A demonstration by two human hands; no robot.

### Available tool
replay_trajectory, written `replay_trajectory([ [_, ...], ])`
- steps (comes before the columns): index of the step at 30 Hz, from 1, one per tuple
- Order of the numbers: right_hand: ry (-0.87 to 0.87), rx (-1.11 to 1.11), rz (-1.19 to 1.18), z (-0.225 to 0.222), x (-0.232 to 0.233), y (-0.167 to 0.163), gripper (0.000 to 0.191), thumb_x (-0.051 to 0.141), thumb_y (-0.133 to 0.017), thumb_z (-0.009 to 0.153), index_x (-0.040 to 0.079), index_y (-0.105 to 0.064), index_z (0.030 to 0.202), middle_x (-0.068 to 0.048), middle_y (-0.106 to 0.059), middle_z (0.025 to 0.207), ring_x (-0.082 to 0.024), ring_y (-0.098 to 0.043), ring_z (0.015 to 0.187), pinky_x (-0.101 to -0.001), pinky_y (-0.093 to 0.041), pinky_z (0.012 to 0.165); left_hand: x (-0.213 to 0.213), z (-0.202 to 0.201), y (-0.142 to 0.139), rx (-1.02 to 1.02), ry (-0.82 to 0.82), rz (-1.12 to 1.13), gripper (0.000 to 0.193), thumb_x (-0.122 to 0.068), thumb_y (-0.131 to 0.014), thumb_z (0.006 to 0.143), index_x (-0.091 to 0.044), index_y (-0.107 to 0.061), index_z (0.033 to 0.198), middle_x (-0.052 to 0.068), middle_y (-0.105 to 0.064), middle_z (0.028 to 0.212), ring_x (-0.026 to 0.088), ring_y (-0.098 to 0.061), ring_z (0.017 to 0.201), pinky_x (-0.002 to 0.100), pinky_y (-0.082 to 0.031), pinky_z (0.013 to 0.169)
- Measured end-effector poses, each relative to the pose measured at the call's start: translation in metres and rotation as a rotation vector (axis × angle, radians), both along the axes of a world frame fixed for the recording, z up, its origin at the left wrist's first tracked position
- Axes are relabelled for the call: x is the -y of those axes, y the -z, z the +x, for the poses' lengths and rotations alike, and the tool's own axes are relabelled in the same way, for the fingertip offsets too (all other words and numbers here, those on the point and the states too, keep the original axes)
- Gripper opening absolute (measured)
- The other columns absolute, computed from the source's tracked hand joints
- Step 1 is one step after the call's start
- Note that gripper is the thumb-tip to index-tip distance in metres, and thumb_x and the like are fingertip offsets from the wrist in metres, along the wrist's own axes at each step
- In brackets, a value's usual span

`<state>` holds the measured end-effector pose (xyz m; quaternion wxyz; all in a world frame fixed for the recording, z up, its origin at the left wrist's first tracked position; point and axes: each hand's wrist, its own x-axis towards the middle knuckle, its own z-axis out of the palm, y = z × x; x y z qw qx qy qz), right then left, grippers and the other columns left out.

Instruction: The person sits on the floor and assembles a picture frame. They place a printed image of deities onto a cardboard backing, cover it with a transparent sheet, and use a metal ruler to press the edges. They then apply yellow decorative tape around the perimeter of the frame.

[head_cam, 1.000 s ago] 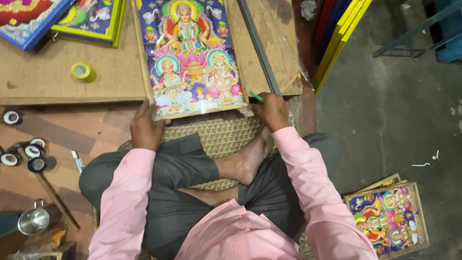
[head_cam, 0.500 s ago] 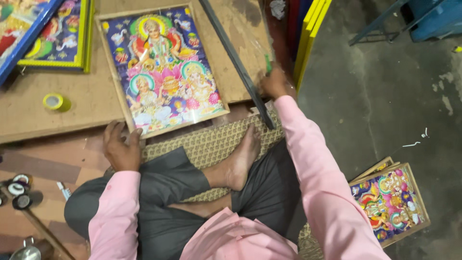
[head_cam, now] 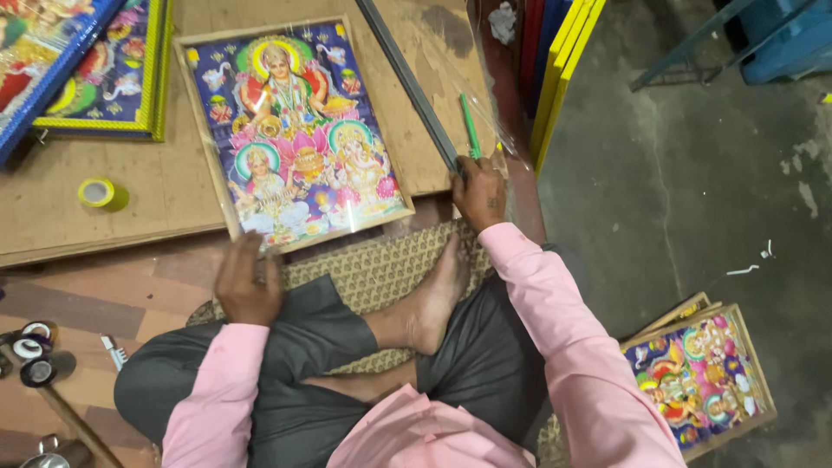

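glossy, many-coloured and boxed in pale wood, a framed devotional print lies flat on a scuffed plywood board, its lower corner just past the fingertips of the person's left hand. those fingers are curled downward at the frame's near edge; whether they pinch it or only press on it cannot be told. the right hand closes its fingers around the near end of a long grey metal strip that runs diagonally up the board, and a green pen rises from the same grip. a clear plastic sheet glints beyond the knuckles.

as far as the picture shows, the print already sits inside its wooden surround, so the mounting looks largely done; judging by the strip and the loose film, trimming or wrapping appears to remain.

a roll of yellow tape rests well to the left of the left hand, with two more framed pictures beyond it. another print leans on the concrete floor behind the right elbow, and dark tape rolls lie on the tiles below the left wrist. a woven mat sits under the person's crossed legs.
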<state>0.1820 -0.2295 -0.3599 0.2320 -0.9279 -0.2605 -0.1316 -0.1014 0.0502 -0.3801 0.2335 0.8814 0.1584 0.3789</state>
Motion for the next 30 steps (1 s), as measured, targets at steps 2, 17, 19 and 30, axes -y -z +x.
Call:
replay_trajectory([
  [2, 0.023, 0.018, 0.015, 0.014, 0.001, 0.004, 0.03, 0.014, -0.073, 0.084, 0.007, -0.074, 0.113, -0.022, -0.068, 0.102, -0.042, -0.067, 0.092, -0.0498, -0.054, 0.083, 0.008, 0.003, 0.002, 0.005, 0.049, 0.019, 0.02, -0.007, -0.074, 0.094, 0.0, -0.071, 0.113, 0.019, -0.072, 0.118, 0.037, -0.071, 0.107, 0.044, -0.058, 0.093],
  [17, -0.229, 0.187, 0.053, -0.089, -0.023, -0.016, 0.054, 0.025, -0.083, 0.079, 0.002, -0.068, 0.125, -0.025, -0.067, 0.124, -0.045, -0.067, 0.103, -0.0481, -0.053, 0.086, 0.114, 0.003, 0.055, -0.568, 0.529, 0.141, 0.027, -0.035, -0.074, 0.082, -0.008, -0.076, 0.082, 0.015, -0.074, 0.085, 0.032, -0.073, 0.078, 0.046, -0.056, 0.068],
  [19, -0.223, 0.036, 0.09, -0.102, -0.046, -0.022, 0.053, 0.016, -0.079, 0.077, 0.002, -0.068, 0.128, -0.024, -0.067, 0.124, -0.04, -0.07, 0.104, -0.044, -0.055, 0.088, 0.124, 0.005, 0.058, -0.679, 0.554, 0.182, 0.033, -0.043, -0.073, 0.085, -0.012, -0.078, 0.079, 0.014, -0.075, 0.084, 0.031, -0.074, 0.077, 0.045, -0.056, 0.068],
  [30, 0.005, -0.224, 0.028, -0.143, -0.103, -0.043, 0.052, 0.018, -0.088, 0.075, 0.004, -0.072, 0.123, -0.024, -0.073, 0.109, -0.036, -0.072, 0.103, -0.0424, -0.055, 0.09, 0.146, 0.025, 0.028, -0.976, 0.367, -0.019, 0.05, -0.062, -0.068, 0.085, -0.017, -0.079, 0.104, 0.012, -0.073, 0.112, 0.03, -0.069, 0.108, 0.052, -0.048, 0.095],
])
